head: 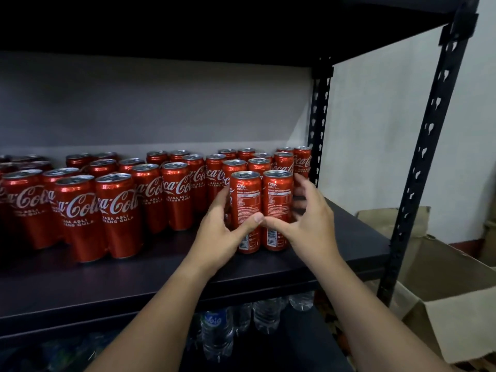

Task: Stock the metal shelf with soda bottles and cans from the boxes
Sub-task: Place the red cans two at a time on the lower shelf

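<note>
Red aluminium catches the eye straight away: two slim red soda cans (261, 210) stand upright side by side on the dark metal shelf board (161, 269), close to its front edge and toward the right end. Both hands are on them. The left hand (225, 232) wraps the left can, thumb across its front, fingers curled behind. The right hand (308, 216) has its thumb laid on the lower front of the right can while its fingers arc round the far side; those fingers are blurred, so how firmly that grip closes is hard to say.

My read: this is the placing step, with a pair being set down and squared up against the stock behind. The next move likely calls for nudging them flush with the row, turning the logos forward, then letting go and reaching back to the open brown cardboard box (442, 312) on the floor at right.

Writing now. The two held cans show their backs: "Coke" in small white script above a nutrition panel too fine to read. Just left, the massed red cans (112, 210) read "Coca-Cola", then "RASA ASLI" and "KURANG GULA". More rows run back to the grey wall.

Below the board, clear plastic water bottles (217, 331) stand on a lower level, one blue label unreadable. A black perforated upright post (418, 167) frames the right side.
</note>
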Demonstrator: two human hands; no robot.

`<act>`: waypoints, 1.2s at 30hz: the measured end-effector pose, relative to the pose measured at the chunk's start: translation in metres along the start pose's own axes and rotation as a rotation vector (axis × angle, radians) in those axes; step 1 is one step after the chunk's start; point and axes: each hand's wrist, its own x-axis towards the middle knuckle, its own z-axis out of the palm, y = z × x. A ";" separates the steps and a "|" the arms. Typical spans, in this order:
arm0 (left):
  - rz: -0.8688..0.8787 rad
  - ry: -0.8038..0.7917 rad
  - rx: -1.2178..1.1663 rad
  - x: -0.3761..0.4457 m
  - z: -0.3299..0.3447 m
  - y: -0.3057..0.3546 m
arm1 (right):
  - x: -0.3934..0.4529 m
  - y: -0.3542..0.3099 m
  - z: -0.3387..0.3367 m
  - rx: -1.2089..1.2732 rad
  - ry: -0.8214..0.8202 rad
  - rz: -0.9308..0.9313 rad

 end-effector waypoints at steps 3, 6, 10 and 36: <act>0.008 0.019 0.092 0.001 -0.002 -0.004 | -0.008 0.010 0.000 -0.010 -0.054 0.052; -0.006 0.086 0.147 0.002 -0.003 -0.006 | -0.010 0.017 0.001 -0.051 -0.112 0.098; -0.009 0.141 0.192 0.001 -0.003 -0.006 | -0.008 0.022 0.002 -0.033 -0.176 0.143; -0.029 0.142 0.135 0.000 -0.007 -0.008 | -0.014 0.018 -0.006 0.028 -0.208 0.158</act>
